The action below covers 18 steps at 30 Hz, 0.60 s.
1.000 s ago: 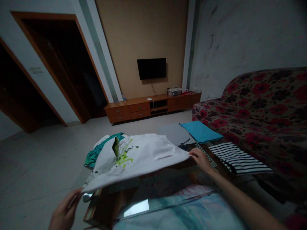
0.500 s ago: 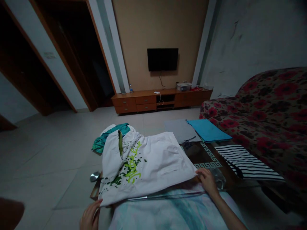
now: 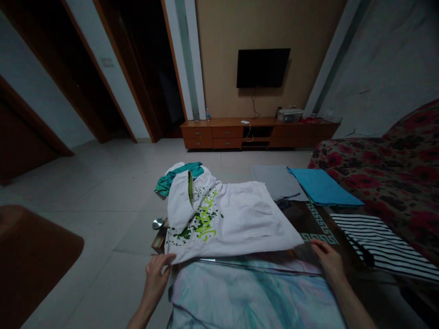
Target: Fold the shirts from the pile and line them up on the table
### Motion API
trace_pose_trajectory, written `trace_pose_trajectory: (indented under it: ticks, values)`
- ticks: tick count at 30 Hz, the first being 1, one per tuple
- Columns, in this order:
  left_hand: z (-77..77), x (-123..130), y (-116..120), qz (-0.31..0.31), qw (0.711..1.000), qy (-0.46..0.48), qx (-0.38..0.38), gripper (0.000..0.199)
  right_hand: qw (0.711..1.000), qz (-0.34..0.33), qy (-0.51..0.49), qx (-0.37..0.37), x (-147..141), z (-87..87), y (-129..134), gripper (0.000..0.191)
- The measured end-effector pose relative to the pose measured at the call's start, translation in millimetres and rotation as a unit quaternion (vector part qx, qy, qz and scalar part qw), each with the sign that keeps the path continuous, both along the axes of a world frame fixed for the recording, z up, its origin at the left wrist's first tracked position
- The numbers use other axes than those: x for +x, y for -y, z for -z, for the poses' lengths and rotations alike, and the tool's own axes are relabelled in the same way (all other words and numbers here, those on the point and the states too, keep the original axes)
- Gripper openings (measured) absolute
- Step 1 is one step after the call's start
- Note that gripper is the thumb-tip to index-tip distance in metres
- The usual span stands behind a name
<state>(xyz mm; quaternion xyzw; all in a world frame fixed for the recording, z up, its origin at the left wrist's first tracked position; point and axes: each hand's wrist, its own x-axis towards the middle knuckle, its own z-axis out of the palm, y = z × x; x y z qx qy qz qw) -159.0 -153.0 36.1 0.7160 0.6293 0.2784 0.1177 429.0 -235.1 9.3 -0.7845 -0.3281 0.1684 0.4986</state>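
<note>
Left hand [image 3: 156, 281] half open at the white T-shirt's [image 3: 236, 221] near corner, right hand [image 3: 328, 260] loosely curled by the other; grip unclear, hem held evenly spread.

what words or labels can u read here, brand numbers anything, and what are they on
Green brush lettering on the white shirt: too stylised and blurred to read.
Plastic box on the TV cabinet: any label is too small to read.
No other word, brand, number or sign can be read.
</note>
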Motion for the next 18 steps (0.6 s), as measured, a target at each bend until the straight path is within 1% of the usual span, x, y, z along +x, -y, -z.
trace_pose_trajectory:
  ticks: [2,4,6,7,8,10,12,15,17,18]
  values:
    - [3.4,-2.6,15.5,0.035,0.999,-0.011,-0.021,0.031,0.997,0.046,-0.054,-0.030,10.3,8.8,20.5,0.042]
    - [4.7,-4.8,26.4,0.058,0.998,-0.020,-0.025,0.036,0.993,0.071,-0.085,-0.050,17.9,16.5,39.2,0.039]
    - [0.5,-6.3,24.4,0.047,0.999,-0.020,-0.002,0.034,0.990,0.077,-0.097,-0.062,21.3,20.7,50.2,0.035]
    - [-4.0,-6.6,16.5,0.029,0.999,-0.016,0.015,0.032,0.990,0.071,-0.100,-0.067,21.4,21.6,51.4,0.033]
    - [-9.8,-6.1,3.6,0.007,0.999,-0.011,0.031,0.029,0.991,0.059,-0.099,-0.073,20.7,22.0,49.3,0.030]
    - [-23.1,-2.3,-36.1,-0.029,0.998,-0.006,0.046,0.026,0.993,0.027,-0.074,-0.087,17.5,23.2,35.5,0.029]
    - [-35.0,5.2,-88.1,-0.044,0.998,-0.011,0.043,0.025,0.995,-0.009,-0.028,-0.091,11.7,26.5,12.6,0.031]
    - [-47.1,18.3,-167.7,-0.095,0.995,-0.018,0.031,0.026,0.996,-0.042,0.037,-0.066,-3.9,34.1,-25.7,0.034]
    - [-52.9,24.9,-210.4,-0.121,0.992,-0.016,0.016,0.027,0.994,-0.054,0.073,-0.057,-18.5,38.8,-46.8,0.040]
    - [-55.5,27.2,-227.5,-0.114,0.993,-0.014,0.005,0.028,0.992,-0.060,0.094,-0.061,-25.8,41.0,-55.2,0.045]
